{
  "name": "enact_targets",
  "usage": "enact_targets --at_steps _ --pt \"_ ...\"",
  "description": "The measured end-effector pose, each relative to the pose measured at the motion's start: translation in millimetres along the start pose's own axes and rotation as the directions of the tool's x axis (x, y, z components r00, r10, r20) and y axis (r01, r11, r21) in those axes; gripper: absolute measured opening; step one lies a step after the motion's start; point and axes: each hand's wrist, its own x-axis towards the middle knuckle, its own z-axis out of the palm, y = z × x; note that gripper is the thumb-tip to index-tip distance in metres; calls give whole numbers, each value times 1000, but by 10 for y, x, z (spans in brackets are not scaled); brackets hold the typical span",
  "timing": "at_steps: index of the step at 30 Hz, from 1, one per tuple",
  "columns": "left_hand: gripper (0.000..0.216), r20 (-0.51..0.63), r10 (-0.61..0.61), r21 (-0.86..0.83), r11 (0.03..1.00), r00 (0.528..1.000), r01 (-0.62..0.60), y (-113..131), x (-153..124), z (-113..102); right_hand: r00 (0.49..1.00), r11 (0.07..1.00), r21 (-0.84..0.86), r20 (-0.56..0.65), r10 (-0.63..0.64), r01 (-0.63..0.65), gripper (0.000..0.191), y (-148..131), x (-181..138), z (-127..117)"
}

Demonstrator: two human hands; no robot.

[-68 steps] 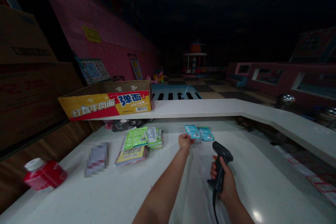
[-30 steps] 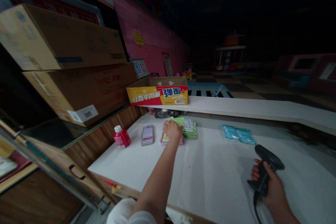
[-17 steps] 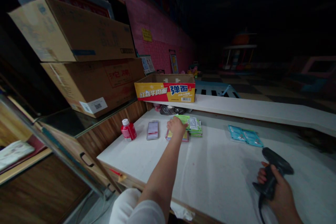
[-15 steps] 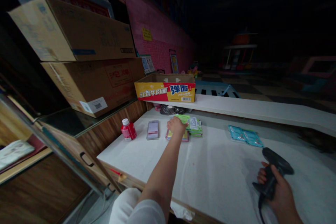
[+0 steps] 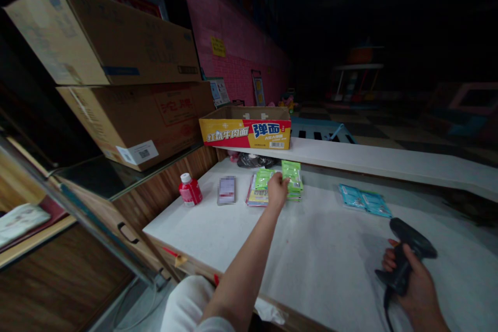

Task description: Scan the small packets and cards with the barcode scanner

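My left hand (image 5: 276,192) reaches over the table with its fingers closed on the edge of a green packet (image 5: 292,174), which is tipped up above a stack of similar green packets (image 5: 295,196). Another green packet (image 5: 263,178) lies left of the hand on a pile of flat, colourful booklets or packs (image 5: 257,196), whose kind I cannot make out. At the right, my right hand (image 5: 414,280) is wrapped round the handle of a black barcode scanner (image 5: 410,246), whose head points away to the upper left and whose cable hangs down.
Blue packets (image 5: 364,201) lie at the table's right. A red bottle (image 5: 190,190) and a phone-like flat item (image 5: 226,190) stand and lie at the left. A noodle carton (image 5: 245,134) sits on the raised white ledge (image 5: 369,158). Stacked cardboard boxes (image 5: 136,119) rise at far left.
My left hand has moved right, from the pile to the green stack, and one green packet is now raised in its fingers. My right hand and the scanner stay nearly still.
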Motion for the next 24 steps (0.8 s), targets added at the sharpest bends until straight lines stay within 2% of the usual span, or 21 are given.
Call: enact_targets --at_steps 3,6,11,16,21,24 --pt "11 147 -4 -357 932 989 57 -243 -276 330 1000 1000 -11 4 -7 7 32 -1 -11 16" --pt "22 207 15 -487 869 978 90 -493 -487 558 1000 1000 -13 13 2 -2 35 -12 -39 52" --pt "30 149 -17 -472 877 989 87 -718 -541 670 998 994 -108 58 9 -3 43 -39 -136 193" --pt "31 145 45 -514 857 988 37 -775 -479 670 991 964 -264 115 65 -33 50 -16 -314 386" --pt "32 158 65 -476 879 985 18 -769 -474 653 953 859 -511 272 133 27 51 58 -589 562" --pt "32 154 50 -459 888 987 27 -761 -473 652 944 820 -570 301 137 63 49 113 -730 631"
